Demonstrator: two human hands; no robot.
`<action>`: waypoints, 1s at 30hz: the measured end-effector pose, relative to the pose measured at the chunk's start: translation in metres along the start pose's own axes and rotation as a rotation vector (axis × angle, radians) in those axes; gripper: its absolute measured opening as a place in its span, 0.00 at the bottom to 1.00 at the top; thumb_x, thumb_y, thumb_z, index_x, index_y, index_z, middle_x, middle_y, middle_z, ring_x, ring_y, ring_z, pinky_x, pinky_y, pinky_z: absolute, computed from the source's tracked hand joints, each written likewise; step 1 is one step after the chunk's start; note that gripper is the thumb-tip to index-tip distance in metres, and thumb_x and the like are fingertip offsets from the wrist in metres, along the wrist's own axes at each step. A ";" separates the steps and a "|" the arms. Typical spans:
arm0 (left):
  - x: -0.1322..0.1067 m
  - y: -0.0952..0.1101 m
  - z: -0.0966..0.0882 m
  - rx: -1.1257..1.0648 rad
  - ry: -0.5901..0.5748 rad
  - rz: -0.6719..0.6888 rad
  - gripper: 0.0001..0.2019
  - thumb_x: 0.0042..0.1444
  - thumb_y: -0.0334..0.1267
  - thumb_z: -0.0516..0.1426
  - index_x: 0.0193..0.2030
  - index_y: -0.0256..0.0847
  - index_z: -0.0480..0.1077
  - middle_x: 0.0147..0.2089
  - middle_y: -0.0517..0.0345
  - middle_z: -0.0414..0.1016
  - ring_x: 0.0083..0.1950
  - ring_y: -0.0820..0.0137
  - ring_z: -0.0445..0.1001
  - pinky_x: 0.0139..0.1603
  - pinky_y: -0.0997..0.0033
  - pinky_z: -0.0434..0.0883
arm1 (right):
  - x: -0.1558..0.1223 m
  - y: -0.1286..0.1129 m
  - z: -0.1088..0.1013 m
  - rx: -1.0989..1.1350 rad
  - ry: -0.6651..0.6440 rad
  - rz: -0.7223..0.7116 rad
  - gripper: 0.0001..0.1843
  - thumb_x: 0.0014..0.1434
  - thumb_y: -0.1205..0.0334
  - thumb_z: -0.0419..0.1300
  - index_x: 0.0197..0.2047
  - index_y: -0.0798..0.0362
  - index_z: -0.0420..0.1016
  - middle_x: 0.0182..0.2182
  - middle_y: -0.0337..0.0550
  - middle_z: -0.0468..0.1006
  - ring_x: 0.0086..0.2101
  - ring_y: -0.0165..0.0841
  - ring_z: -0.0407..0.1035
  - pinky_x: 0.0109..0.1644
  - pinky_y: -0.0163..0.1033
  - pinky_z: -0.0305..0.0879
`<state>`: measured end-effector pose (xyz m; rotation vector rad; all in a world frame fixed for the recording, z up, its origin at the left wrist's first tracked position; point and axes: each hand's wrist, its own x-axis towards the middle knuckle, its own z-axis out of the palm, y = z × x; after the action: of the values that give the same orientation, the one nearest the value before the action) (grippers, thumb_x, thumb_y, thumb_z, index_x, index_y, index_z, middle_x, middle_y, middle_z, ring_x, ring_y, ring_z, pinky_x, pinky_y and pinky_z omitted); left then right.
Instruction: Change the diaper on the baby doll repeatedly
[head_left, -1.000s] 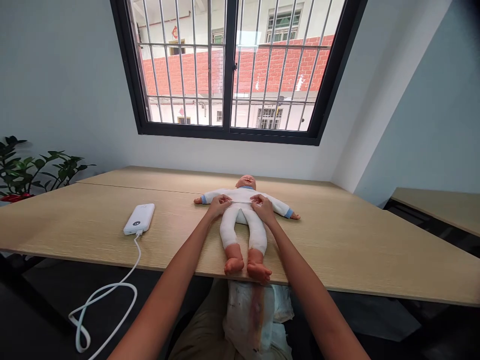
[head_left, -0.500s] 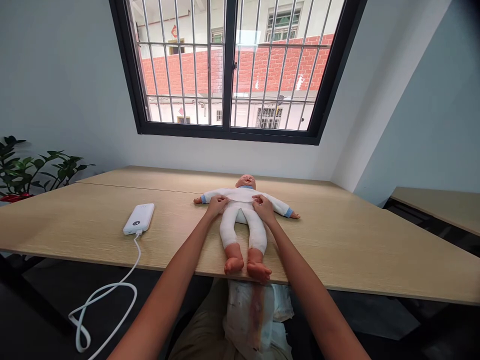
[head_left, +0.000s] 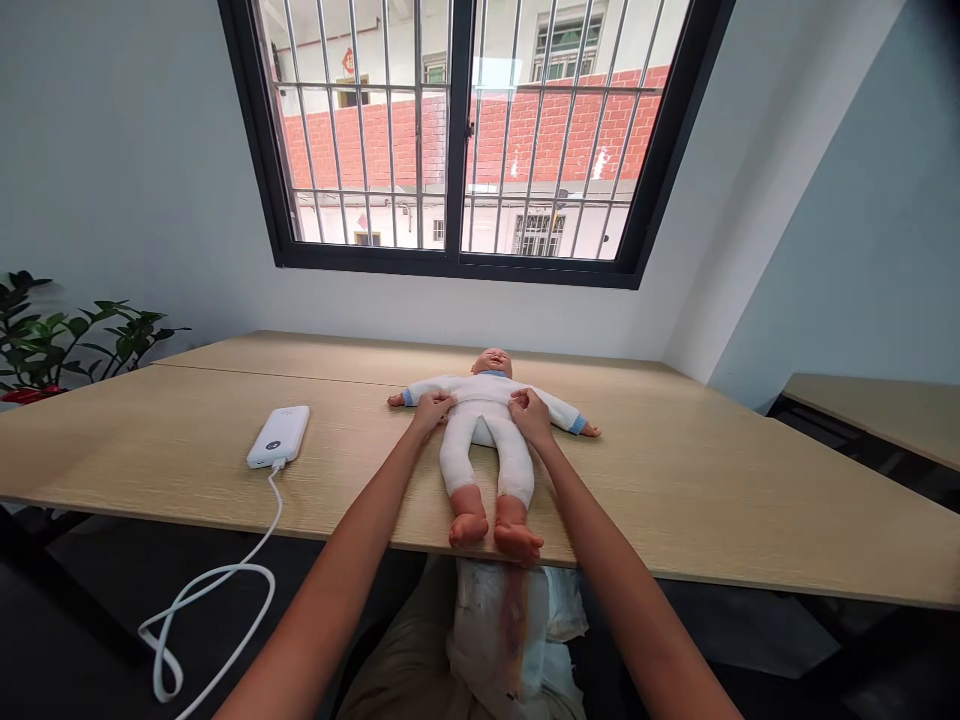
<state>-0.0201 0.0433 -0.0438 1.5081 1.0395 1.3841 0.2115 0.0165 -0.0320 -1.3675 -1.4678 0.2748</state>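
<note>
A baby doll (head_left: 487, 415) lies on its back on the wooden table, head toward the window and bare feet toward me, arms spread wide. It wears a white long-sleeved top (head_left: 480, 388) with blue collar and cuffs over white legs. My left hand (head_left: 433, 408) pinches the top's lower edge at the doll's waist on the left. On the opposite side, my right hand (head_left: 530, 412) pinches the same edge with bent fingers. The fingertips are small in view, so the exact grip on the cloth is partly hidden.
A white power bank (head_left: 279, 437) rests on the table (head_left: 712, 480) to the left, its white cable (head_left: 240, 568) hanging over the front edge. A stained white diaper (head_left: 499, 630) lies on my lap below the edge. A potted plant (head_left: 112, 335) stands far left.
My right hand has shifted slightly to the right, outward along the doll's waist. The top's lower edge looks flatter against the body. The doll's limbs stay where they were.
</note>
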 end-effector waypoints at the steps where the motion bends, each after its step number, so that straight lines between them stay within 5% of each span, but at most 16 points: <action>1: 0.000 0.000 0.000 0.001 0.004 -0.003 0.16 0.45 0.49 0.65 0.29 0.36 0.72 0.26 0.56 0.72 0.26 0.70 0.70 0.29 0.69 0.68 | 0.000 0.000 0.000 -0.024 0.017 -0.024 0.10 0.52 0.61 0.55 0.37 0.54 0.72 0.32 0.43 0.75 0.35 0.37 0.68 0.42 0.41 0.65; 8: 0.006 0.003 0.001 0.053 0.097 0.082 0.09 0.41 0.38 0.66 0.24 0.38 0.71 0.29 0.56 0.74 0.34 0.68 0.71 0.41 0.66 0.69 | -0.003 -0.005 -0.005 -0.160 0.044 -0.135 0.11 0.55 0.62 0.57 0.36 0.56 0.80 0.34 0.47 0.76 0.35 0.36 0.67 0.47 0.42 0.63; 16: 0.003 0.005 0.005 0.090 0.088 0.159 0.02 0.45 0.34 0.62 0.27 0.39 0.74 0.33 0.53 0.78 0.37 0.64 0.74 0.45 0.63 0.70 | -0.006 -0.010 -0.006 -0.166 0.034 -0.155 0.09 0.57 0.66 0.57 0.36 0.56 0.80 0.35 0.46 0.76 0.29 0.33 0.66 0.41 0.39 0.64; 30: 0.003 0.002 0.008 0.144 0.049 0.206 0.04 0.50 0.35 0.62 0.32 0.37 0.77 0.39 0.48 0.80 0.42 0.62 0.77 0.48 0.61 0.72 | -0.004 -0.006 -0.004 -0.194 -0.045 -0.139 0.11 0.57 0.65 0.58 0.40 0.55 0.81 0.38 0.46 0.79 0.34 0.33 0.70 0.46 0.40 0.66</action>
<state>-0.0121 0.0449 -0.0418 1.7345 1.0562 1.5215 0.2101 0.0094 -0.0280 -1.4114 -1.6530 0.0763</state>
